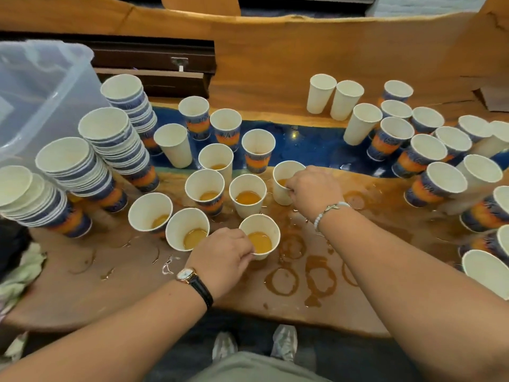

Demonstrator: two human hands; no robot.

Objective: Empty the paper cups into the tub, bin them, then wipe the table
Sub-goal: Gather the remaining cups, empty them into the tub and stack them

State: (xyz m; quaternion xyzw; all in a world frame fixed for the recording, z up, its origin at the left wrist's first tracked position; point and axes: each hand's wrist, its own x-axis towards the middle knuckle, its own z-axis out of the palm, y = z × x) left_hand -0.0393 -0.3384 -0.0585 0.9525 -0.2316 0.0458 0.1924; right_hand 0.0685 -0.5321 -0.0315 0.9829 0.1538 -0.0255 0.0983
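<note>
Off the left end of the blue strip that crosses the wooden table we see a clear plastic tub, cut off by the frame, and we cannot make out what is inside it. Between tub and strip stand four stacks of cups, mouths up, their long axes leaning leftward in the wide lens. A pale cloth lies crumpled at the table's left end, partly hidden. On the near side of the strip a group of loose cups stands upright, mouths up, with orange-brown liquid in the bottoms. Nearest us from the strip, the left hand, with a watch on its wrist, grips the near cup. Its fingers curl round the cup's left wall under the rim, the tips hidden. The cup is upright with liquid in it, and we cannot tell whether its base is on the wood. At the strip's near edge the right hand, with a bead bracelet on its wrist, wraps its fingers round the second cup, also upright, and covers its right side. Wet rings mark the wood between the forearms. Towards the strip's right end a crowd of cups stands mouths up. We cannot see their contents, and several are cut by the frame edge.
</note>
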